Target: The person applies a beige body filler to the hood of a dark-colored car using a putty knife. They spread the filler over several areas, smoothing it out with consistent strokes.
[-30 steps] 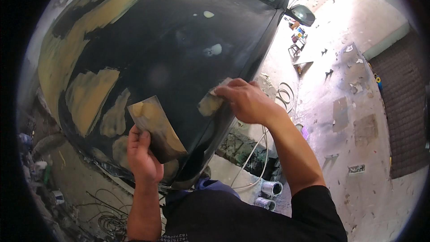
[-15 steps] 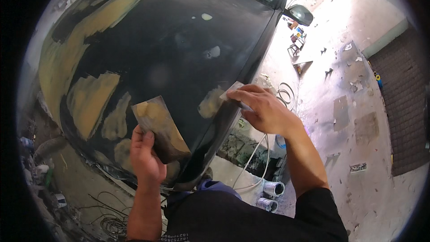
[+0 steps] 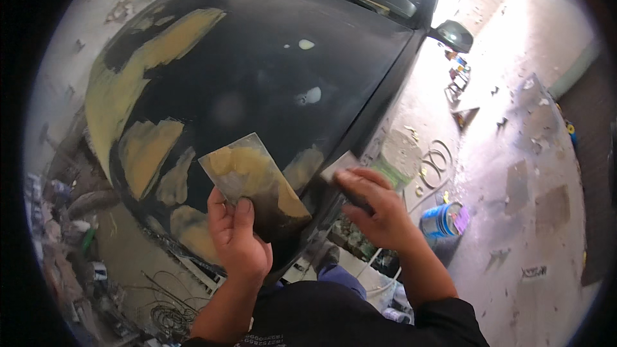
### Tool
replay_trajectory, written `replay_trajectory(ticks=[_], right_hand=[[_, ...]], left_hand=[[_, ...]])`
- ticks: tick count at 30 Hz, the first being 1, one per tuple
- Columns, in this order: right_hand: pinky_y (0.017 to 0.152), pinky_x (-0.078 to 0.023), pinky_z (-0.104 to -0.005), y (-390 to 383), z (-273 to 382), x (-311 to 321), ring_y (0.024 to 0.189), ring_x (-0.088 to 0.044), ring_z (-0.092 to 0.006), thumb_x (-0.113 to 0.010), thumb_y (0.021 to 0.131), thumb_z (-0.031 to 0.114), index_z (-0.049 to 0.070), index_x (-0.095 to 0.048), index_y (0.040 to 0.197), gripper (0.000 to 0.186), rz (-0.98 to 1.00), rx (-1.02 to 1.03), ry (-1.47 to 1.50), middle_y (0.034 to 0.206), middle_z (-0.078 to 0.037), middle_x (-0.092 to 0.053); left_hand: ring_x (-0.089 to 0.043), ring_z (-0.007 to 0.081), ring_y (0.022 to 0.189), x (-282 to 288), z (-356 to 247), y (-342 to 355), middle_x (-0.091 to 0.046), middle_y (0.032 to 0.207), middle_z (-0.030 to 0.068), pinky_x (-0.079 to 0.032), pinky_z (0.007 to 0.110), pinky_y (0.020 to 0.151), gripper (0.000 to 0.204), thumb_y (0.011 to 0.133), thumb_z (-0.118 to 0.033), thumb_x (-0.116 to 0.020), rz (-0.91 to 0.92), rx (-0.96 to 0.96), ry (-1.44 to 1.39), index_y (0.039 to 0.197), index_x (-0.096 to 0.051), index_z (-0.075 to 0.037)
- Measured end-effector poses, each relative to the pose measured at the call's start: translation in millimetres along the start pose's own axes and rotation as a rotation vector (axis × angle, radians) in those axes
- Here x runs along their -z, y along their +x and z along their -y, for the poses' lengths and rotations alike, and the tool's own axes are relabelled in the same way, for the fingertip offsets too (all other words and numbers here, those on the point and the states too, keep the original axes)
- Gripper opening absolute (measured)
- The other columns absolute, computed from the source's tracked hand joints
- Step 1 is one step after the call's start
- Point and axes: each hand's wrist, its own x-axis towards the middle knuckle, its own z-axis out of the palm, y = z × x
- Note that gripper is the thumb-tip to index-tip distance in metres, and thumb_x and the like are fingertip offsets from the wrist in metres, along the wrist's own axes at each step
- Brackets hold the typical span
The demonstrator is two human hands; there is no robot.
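My left hand [image 3: 247,238] grips a rectangular mixing board [image 3: 257,170] smeared with yellow body filler, thumb on its upper face. It is tilted above the front corner of a dark car hood [image 3: 257,77]. In my right hand [image 3: 382,209], slightly blurred, is a small flat filler spreader [image 3: 339,166], fingers pressed along it. The spreader is close to the hood's side edge, beside a yellowish filler patch [image 3: 305,167] partly covered by the board. Whether it touches the car I cannot tell. More filler patches [image 3: 151,157] lie along the front of the hood.
A side mirror [image 3: 454,35] sticks out at the far right of the car. On the floor to the right stand a blue can [image 3: 442,220] and a looped hose [image 3: 437,160]. Tangled wire [image 3: 170,315] lies at lower left, with clutter along the left side.
My view has shifted, so the car sits lower and further right. My right hand has come down with the spreader, and the board in my left hand is nearer to it.
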Motion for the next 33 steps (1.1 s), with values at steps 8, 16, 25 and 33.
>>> replay_trajectory(ticks=[8, 16, 25, 33], right_hand=[[0.103, -0.037, -0.0467, 12.9, -38.0, 45.0, 0.133, -0.052, -0.0234, -0.069, 0.084, 0.008, 0.009, -0.063, 0.129, 0.046, 0.024, 0.407, -0.13, 0.14, -0.004, -0.062], [0.106, -0.038, -0.048, 27.8, -77.4, 74.1, 0.133, -0.051, -0.0279, -0.065, 0.086, 0.007, 0.008, -0.06, 0.134, 0.048, 0.264, 0.356, -0.002, 0.139, -0.008, -0.06], [0.107, -0.039, -0.0496, 118.9, -110.0, 93.9, 0.133, -0.051, -0.0322, -0.052, 0.078, -0.003, 0.006, -0.058, 0.135, 0.059, 0.294, 0.248, -0.209, 0.132, -0.015, -0.063], [0.104, -0.048, -0.0442, 204.6, -103.4, 63.2, 0.123, -0.058, -0.0369, -0.052, 0.075, -0.008, 0.005, -0.059, 0.132, 0.058, 0.489, 0.255, -0.308, 0.124, -0.02, -0.065]], left_hand=[[-0.056, 0.0234, 0.123, -80.1, 48.2, -33.9, -0.055, 0.137, 0.0123, -0.045, 0.041, 0.106, 0.044, 0.104, -0.006, -0.048, -0.118, -0.149, 0.092, 0.147, -0.041, -0.004], [-0.055, 0.0194, 0.118, -94.1, 53.5, -39.3, -0.057, 0.131, 0.0156, -0.042, 0.033, 0.106, 0.043, 0.104, -0.005, -0.047, -0.283, -0.439, 0.328, 0.144, -0.039, 0.006], [-0.054, 0.0292, 0.124, -1.9, 71.5, -3.0, -0.053, 0.139, 0.0143, -0.047, 0.047, 0.105, 0.048, 0.105, -0.014, -0.049, -0.536, -0.109, 0.054, 0.151, -0.036, -0.005], [-0.053, 0.0208, 0.121, 15.8, 93.8, 11.3, -0.055, 0.134, 0.0108, -0.042, 0.038, 0.107, 0.043, 0.102, -0.011, -0.051, -0.373, -0.115, -0.097, 0.143, -0.043, -0.001]])
